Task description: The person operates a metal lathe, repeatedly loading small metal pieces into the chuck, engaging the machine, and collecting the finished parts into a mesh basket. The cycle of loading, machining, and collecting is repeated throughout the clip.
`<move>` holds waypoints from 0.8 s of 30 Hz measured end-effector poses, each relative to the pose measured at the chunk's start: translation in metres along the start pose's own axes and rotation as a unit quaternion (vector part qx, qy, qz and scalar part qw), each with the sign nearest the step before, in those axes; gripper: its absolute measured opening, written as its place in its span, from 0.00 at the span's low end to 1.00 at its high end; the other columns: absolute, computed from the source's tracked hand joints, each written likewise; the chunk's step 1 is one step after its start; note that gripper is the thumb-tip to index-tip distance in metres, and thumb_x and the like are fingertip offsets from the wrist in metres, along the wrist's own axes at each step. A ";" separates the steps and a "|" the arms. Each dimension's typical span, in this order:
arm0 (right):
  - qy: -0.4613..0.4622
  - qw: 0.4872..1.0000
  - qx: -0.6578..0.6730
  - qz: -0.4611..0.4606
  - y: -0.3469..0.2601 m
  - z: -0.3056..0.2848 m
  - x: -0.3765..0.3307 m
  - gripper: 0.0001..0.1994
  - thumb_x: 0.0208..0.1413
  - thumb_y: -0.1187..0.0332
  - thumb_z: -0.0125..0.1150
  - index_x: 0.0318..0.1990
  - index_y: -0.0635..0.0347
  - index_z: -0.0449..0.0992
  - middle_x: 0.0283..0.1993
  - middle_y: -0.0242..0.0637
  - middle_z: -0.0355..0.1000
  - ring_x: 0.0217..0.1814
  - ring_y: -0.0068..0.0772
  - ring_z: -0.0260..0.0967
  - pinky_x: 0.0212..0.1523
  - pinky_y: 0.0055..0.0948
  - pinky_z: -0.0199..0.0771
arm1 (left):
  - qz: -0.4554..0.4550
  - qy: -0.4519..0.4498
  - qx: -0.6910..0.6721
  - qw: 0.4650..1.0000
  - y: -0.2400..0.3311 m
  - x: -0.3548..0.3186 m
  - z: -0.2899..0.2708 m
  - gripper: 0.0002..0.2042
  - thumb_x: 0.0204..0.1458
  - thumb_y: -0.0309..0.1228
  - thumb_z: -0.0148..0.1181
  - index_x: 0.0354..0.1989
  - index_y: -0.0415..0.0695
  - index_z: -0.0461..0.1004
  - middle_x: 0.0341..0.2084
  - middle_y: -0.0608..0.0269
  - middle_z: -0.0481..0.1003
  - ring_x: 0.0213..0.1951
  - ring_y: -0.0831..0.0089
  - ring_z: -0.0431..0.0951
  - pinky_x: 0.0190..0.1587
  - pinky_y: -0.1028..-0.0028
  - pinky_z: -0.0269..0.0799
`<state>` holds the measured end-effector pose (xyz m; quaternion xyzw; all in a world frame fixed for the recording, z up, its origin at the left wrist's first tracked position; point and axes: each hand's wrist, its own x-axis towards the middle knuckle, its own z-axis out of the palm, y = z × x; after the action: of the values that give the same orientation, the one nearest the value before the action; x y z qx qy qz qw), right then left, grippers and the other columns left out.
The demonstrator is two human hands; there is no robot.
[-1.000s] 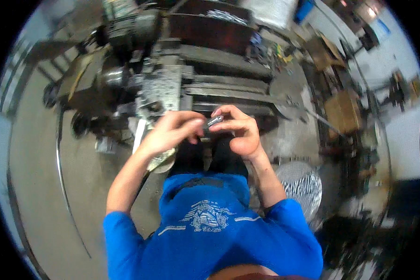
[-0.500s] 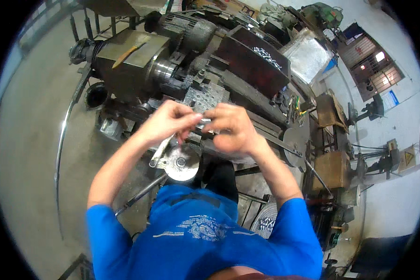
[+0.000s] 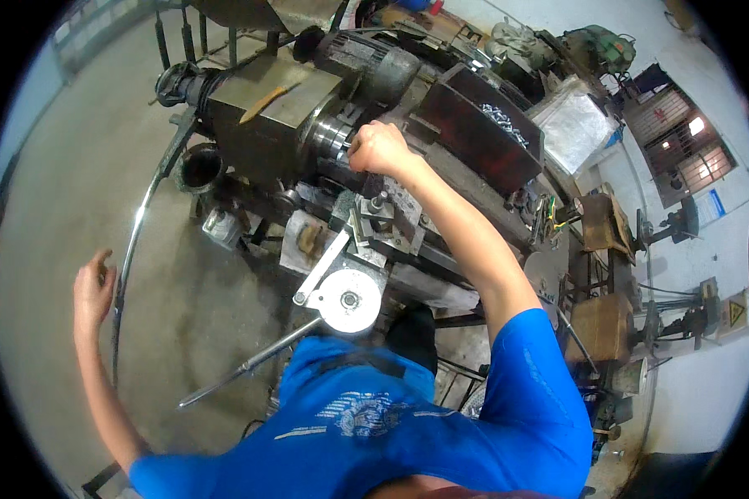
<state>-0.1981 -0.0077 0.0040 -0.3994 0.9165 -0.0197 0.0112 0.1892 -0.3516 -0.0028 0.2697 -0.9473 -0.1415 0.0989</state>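
Observation:
My right hand [image 3: 379, 148] is closed at the face of the lathe's shiny round chuck [image 3: 330, 137]. Whatever its fingers hold there is hidden behind them. Out to the far left, my left hand [image 3: 94, 291] hangs beside the long curved metal lever [image 3: 133, 237], apart from it, with fingers loosely bent and nothing in them. Below my right hand sits the tool post [image 3: 377, 206] on its slide. Nearer to me are a flat handle bar [image 3: 324, 266] and a round pale handwheel [image 3: 349, 301].
A dark metal box [image 3: 474, 125] holds small shiny metal parts [image 3: 503, 123]. On the headstock [image 3: 275, 96] lies a wooden-handled brush [image 3: 268, 103]. A motor [image 3: 366, 66] stands behind. One metal rod [image 3: 250, 364] juts out low at the left, near my legs.
My hands were together over the slide, fingering a small metal piece. The right has since moved up to the chuck, and the left has swung far out left to the lever.

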 end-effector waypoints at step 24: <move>0.041 0.998 0.002 -0.054 0.002 0.005 -0.006 0.17 0.26 0.63 0.56 0.31 0.44 0.82 0.44 0.30 0.74 0.46 0.37 0.67 0.45 0.34 0.68 | 0.192 0.204 0.322 0.904 -0.300 0.097 0.046 0.15 0.39 0.19 0.51 0.39 0.39 0.68 0.23 0.49 0.70 0.24 0.51 0.73 0.28 0.59 0.69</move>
<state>-0.1953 -0.0018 -0.0010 -0.4471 0.8933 -0.0386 -0.0270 0.2411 -0.6388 -0.1316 0.1228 -0.9337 0.2514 0.2233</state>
